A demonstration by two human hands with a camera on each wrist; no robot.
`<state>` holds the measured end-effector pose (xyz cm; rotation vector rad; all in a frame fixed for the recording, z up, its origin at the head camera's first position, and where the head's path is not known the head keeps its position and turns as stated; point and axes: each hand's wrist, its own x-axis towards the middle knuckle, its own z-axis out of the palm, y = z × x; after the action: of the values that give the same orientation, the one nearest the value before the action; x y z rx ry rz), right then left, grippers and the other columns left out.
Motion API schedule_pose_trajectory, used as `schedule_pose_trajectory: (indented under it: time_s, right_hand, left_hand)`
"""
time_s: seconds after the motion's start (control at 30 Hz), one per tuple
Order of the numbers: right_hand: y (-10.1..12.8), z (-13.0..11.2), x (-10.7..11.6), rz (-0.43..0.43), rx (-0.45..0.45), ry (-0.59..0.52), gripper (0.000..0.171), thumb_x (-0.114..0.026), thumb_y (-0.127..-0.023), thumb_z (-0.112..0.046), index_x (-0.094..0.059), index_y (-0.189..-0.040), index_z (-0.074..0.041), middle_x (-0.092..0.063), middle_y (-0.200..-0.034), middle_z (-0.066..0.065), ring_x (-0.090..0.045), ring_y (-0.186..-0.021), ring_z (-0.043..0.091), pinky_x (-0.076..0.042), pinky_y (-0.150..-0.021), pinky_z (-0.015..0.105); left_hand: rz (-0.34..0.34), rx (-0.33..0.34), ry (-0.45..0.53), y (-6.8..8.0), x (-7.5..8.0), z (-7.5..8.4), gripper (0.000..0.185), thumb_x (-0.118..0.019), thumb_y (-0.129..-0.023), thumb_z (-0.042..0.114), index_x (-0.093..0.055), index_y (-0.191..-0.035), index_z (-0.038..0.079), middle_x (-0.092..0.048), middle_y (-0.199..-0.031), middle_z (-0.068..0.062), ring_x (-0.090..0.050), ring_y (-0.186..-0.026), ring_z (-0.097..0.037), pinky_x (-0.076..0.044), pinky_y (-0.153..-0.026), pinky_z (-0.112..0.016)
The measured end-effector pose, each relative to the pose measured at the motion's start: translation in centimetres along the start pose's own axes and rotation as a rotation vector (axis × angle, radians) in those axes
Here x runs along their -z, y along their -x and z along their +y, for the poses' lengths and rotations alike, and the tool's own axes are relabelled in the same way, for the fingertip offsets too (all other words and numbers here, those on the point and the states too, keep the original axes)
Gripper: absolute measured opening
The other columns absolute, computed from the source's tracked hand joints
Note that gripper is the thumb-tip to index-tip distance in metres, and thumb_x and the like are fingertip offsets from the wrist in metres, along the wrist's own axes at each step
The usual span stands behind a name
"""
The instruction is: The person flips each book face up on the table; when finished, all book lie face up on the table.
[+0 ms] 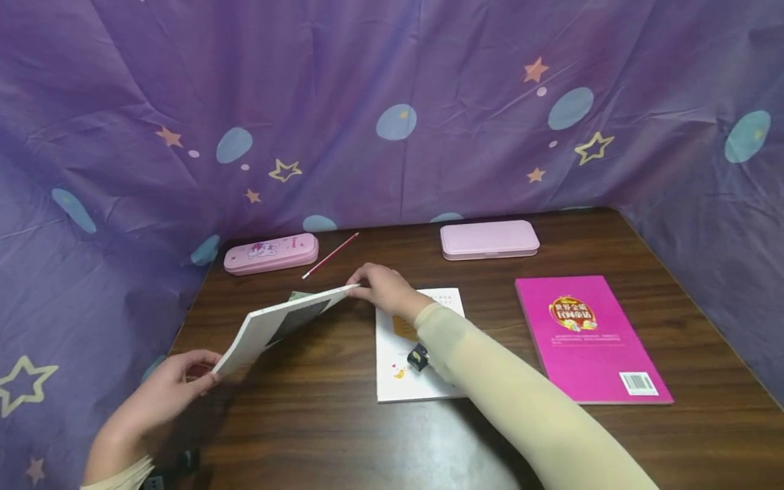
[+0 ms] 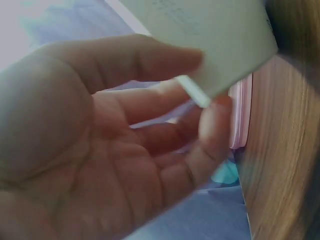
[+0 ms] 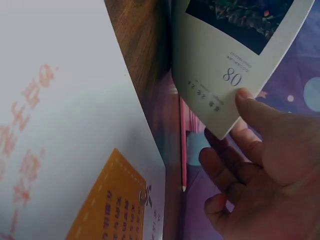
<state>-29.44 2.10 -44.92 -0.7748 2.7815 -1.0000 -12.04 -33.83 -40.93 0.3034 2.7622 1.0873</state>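
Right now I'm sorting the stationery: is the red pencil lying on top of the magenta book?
No, the red pencil lies on the bare table near the back, far left of the magenta book.

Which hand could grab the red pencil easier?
Probably the right hand: it holds the white book's far corner, close to the red pencil. The left hand holds the near corner, farther away.

Head camera high above the counter (image 1: 343, 422) looking forward and down, both wrist cameras very close beneath the fingers, all three sharing the lifted booklet (image 1: 278, 325).
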Motion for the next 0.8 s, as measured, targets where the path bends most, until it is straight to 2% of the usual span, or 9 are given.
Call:
schedule_pose_trajectory:
  time_s: [0.1, 0.23, 0.47, 0.63, 0.8]
  right_hand:
    - [0.0, 0.2, 0.3, 0.020, 0.010, -0.052, 0.022, -0.071, -0.097, -0.035, -0.075, -0.108, -0.016, -0.074, -0.116, 0.001, -0.067, -0.114, 0.020, -0.048, -0.106, 0.039]
    - [-0.1, 0.4, 0.3, 0.050, 0.017, -0.126, 0.023, -0.070, -0.099, -0.033, -0.073, -0.108, -0.012, -0.073, -0.115, 0.004, -0.066, -0.113, 0.021, -0.048, -0.107, 0.037]
    - [-0.2, 0.2, 0.5, 0.128, -0.003, -0.200, 0.025, -0.068, -0.100, -0.033, -0.070, -0.109, -0.010, -0.071, -0.108, 0.006, -0.061, -0.098, 0.019, -0.050, -0.094, 0.037]
    - [-0.2, 0.1, 0.7, 0.155, 0.000, -0.278, 0.023, -0.069, -0.100, -0.033, -0.072, -0.107, -0.011, -0.073, -0.105, 0.004, -0.063, -0.099, 0.018, -0.050, -0.095, 0.035]
    - [-0.1, -0.2, 1.1, 0.145, 0.000, -0.396, 0.022, -0.071, -0.098, -0.029, -0.073, -0.106, -0.009, -0.074, -0.103, 0.006, -0.065, -0.097, 0.018, -0.052, -0.092, 0.034]
  left_hand:
    - [0.118, -0.051, 0.035, -0.2, 0.1, -0.2, 0.017, -0.063, -0.096, -0.005, -0.064, -0.112, -0.009, -0.068, -0.090, 0.007, -0.059, -0.075, 0.003, -0.051, -0.063, -0.021]
    - [0.274, -0.086, 0.094, -0.6, 0.2, -0.2, 0.015, -0.064, -0.095, -0.007, -0.061, -0.110, -0.008, -0.064, -0.089, 0.021, -0.062, -0.078, 0.006, -0.051, -0.066, -0.016]
    - [0.479, -0.128, 0.163, -1.0, 0.3, 1.1, 0.019, -0.064, -0.094, -0.012, -0.055, -0.110, -0.009, -0.065, -0.086, 0.019, -0.063, -0.078, 0.006, -0.052, -0.068, -0.011]
    - [0.690, -0.132, 0.312, -1.5, 0.0, 2.3, 0.022, -0.065, -0.089, -0.017, -0.059, -0.110, -0.012, -0.069, -0.088, 0.017, -0.065, -0.077, 0.006, -0.050, -0.066, -0.009]
    - [0.844, -0.219, 0.381, -2.0, 0.2, 3.1, 0.026, -0.068, -0.086, -0.019, -0.061, -0.111, -0.018, -0.072, -0.091, 0.015, -0.066, -0.075, 0.004, -0.051, -0.065, -0.008]
